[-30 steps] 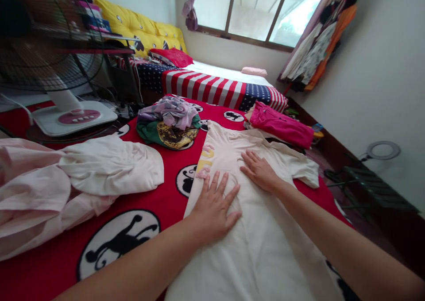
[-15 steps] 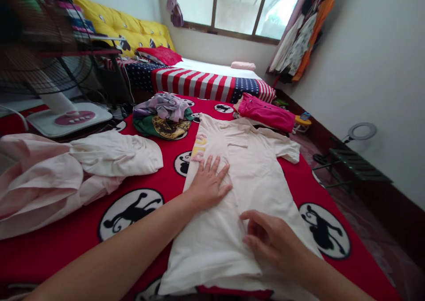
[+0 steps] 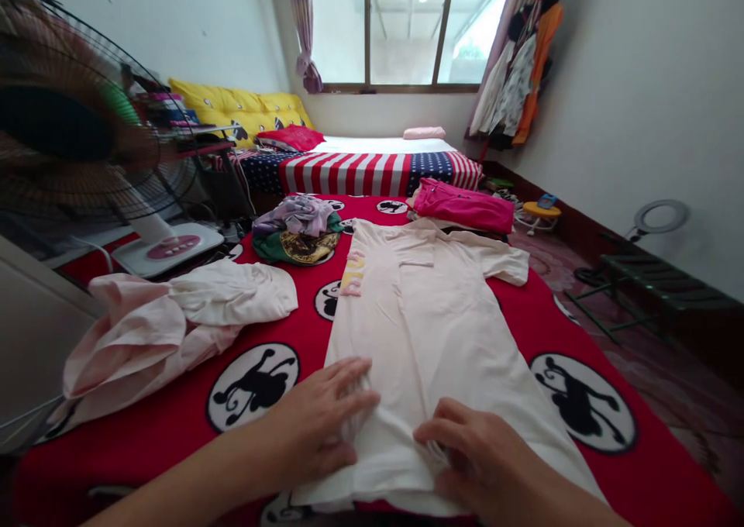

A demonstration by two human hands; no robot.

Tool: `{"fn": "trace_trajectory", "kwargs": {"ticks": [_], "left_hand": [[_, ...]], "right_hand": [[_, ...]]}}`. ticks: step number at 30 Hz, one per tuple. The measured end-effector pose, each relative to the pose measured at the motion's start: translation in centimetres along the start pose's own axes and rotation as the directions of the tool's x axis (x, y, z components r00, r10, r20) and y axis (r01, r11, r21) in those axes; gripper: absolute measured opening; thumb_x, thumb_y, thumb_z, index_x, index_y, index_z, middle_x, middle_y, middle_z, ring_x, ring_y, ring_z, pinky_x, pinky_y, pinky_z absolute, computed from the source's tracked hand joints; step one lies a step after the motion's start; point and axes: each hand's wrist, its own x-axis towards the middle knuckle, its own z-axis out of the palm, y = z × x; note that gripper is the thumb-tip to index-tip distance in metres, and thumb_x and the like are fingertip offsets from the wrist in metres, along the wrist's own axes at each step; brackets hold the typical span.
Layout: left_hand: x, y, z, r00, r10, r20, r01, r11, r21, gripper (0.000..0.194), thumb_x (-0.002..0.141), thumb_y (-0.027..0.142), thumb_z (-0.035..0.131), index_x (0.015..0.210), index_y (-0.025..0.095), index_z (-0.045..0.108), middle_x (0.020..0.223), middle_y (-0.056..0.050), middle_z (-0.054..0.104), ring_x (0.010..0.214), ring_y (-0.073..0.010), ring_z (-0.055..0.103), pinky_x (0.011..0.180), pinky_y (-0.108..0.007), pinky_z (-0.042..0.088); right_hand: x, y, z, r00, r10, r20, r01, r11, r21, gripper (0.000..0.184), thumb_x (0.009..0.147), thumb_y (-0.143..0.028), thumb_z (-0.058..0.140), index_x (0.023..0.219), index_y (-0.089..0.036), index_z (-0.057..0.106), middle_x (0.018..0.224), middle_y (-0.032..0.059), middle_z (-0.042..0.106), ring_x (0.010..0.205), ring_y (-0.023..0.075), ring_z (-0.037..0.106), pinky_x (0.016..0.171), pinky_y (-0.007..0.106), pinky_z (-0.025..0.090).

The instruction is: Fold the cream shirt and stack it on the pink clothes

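Note:
A white T-shirt lies on the red blanket, its left side folded inward lengthwise so that a sleeve crosses near the top. Pink and yellow lettering shows along the folded edge. My left hand is over the lower left edge of the shirt, its fingers apart and slightly bent, a little blurred. Close to the hem, my right hand has its fingers curled on the edge of the folded layer, with a bit of white cloth between index finger and thumb.
Pale pink and white clothes lie at left. Behind the shirt are a purple and green clothes pile and folded pink clothing. A fan stands at left, a dark green folding stool at right. The red blanket has monkey prints.
My left hand has slid from the shirt's upper part down toward the hem. My right hand has moved slightly lower, onto the fold's edge. The view has tilted.

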Motion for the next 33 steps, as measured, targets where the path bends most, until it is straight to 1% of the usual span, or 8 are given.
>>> {"fn": "trace_trajectory", "kwargs": {"ticks": [3, 8, 16, 21, 24, 27, 30, 33], "left_hand": [[-2.4, 1.0, 0.5, 0.997, -0.07, 0.024, 0.073, 0.989, -0.126, 0.031, 0.077, 0.021, 0.065, 0.107, 0.029, 0.062, 0.123, -0.002, 0.056, 0.106, -0.0201, 0.055, 0.092, -0.029, 0.044], [-2.8, 1.2, 1.9, 0.992, -0.11, 0.06, 0.114, 0.991, -0.071, 0.02, 0.076, 0.011, 0.057, 0.091, 0.023, 0.06, 0.096, -0.002, 0.062, 0.087, -0.0183, 0.057, 0.075, -0.025, 0.043], [-1.9, 2.4, -2.8, 0.967, -0.156, 0.2, 0.189, 0.969, -0.161, 0.012, 0.076, 0.014, 0.062, 0.077, 0.025, 0.067, 0.08, 0.004, 0.066, 0.072, -0.012, 0.059, 0.062, -0.02, 0.038], [6.4, 1.0, -3.9, 0.988, -0.067, -0.141, 0.032, 0.972, -0.233, 0.023, 0.092, 0.032, 0.051, 0.089, 0.02, 0.071, 0.082, -0.001, 0.069, 0.076, -0.0139, 0.062, 0.071, -0.023, 0.044], [12.9, -1.0, -2.6, 0.915, -0.112, -0.387, 0.047, 0.984, -0.173, 0.041, 0.09, 0.032, 0.055, 0.128, 0.017, 0.058, 0.126, -0.012, 0.06, 0.113, -0.0223, 0.058, 0.096, -0.032, 0.043], [17.0, -2.7, -0.3, 0.91, -0.114, -0.398, 0.111, 0.993, -0.031, 0.061, 0.089, 0.04, 0.056, 0.143, 0.015, 0.042, 0.15, -0.018, 0.035, 0.139, -0.0306, 0.031, 0.113, -0.046, 0.026], [18.3, -3.4, 1.5, 0.913, -0.091, -0.398, 0.135, 0.987, 0.085, 0.058, 0.092, 0.047, 0.046, 0.143, 0.018, 0.043, 0.154, -0.015, 0.029, 0.144, -0.0318, 0.019, 0.116, -0.052, 0.015], [18.1, -3.5, 2.1, 0.91, -0.077, -0.407, 0.133, 0.985, 0.112, 0.058, 0.094, 0.05, 0.041, 0.144, 0.021, 0.042, 0.156, -0.013, 0.026, 0.145, -0.03, 0.017, 0.117, -0.051, 0.014]], "right_hand": [[0.2, 0.4, 0.4, 1.0, -0.014, -0.019, 0.015, 0.999, 0.035, 0.034, 0.069, -0.008, 0.052, 0.093, -0.027, 0.068, 0.086, -0.002, 0.06, 0.071, 0.0106, 0.055, 0.064, 0.02, 0.036], [1.0, 0.2, 0.3, 0.998, -0.05, -0.047, 0.053, 0.996, 0.076, 0.031, 0.064, -0.003, 0.046, 0.079, -0.023, 0.065, 0.08, -0.0023, 0.062, 0.07, 0.0099, 0.054, 0.063, 0.019, 0.037], [1.2, -0.5, 0.0, 0.996, -0.032, 0.085, 0.024, 0.995, 0.096, 0.035, 0.067, -0.007, 0.055, 0.092, -0.024, 0.073, 0.085, 0.0005, 0.067, 0.071, 0.0111, 0.06, 0.064, 0.018, 0.042], [1.4, 0.4, -1.3, 0.997, 0.078, -0.011, -0.075, 0.982, 0.172, 0.027, 0.075, -0.025, 0.065, 0.101, -0.027, 0.072, 0.081, 0.0001, 0.068, 0.07, 0.0123, 0.061, 0.063, 0.019, 0.044], [3.1, 3.0, -4.5, 0.983, 0.081, -0.167, -0.06, 0.99, 0.129, 0.023, 0.08, -0.032, 0.061, 0.098, -0.023, 0.072, 0.071, 0.0009, 0.067, 0.063, 0.0131, 0.059, 0.059, 0.022, 0.044], [5.5, 8.3, -9.2, 0.884, 0.11, -0.455, -0.112, 0.993, 0.023, 0.029, 0.083, -0.036, 0.055, 0.101, -0.018, 0.069, 0.086, 0.0065, 0.069, 0.07, 0.0167, 0.063, 0.066, 0.027, 0.049], [7.6, 14.8, -14.2, 0.662, 0.141, -0.736, -0.308, 0.946, -0.096, 0.035, 0.076, -0.031, 0.059, 0.107, -0.015, 0.064, 0.108, 0.0134, 0.067, 0.09, 0.0229, 0.064, 0.084, 0.034, 0.048], [9.1, 20.1, -18.2, 0.489, 0.314, -0.814, -0.609, 0.791, -0.061, 0.041, 0.074, -0.043, 0.062, 0.101, -0.012, 0.064, 0.101, 0.0187, 0.067, 0.093, 0.0308, 0.064, 0.081, 0.041, 0.049]]}}
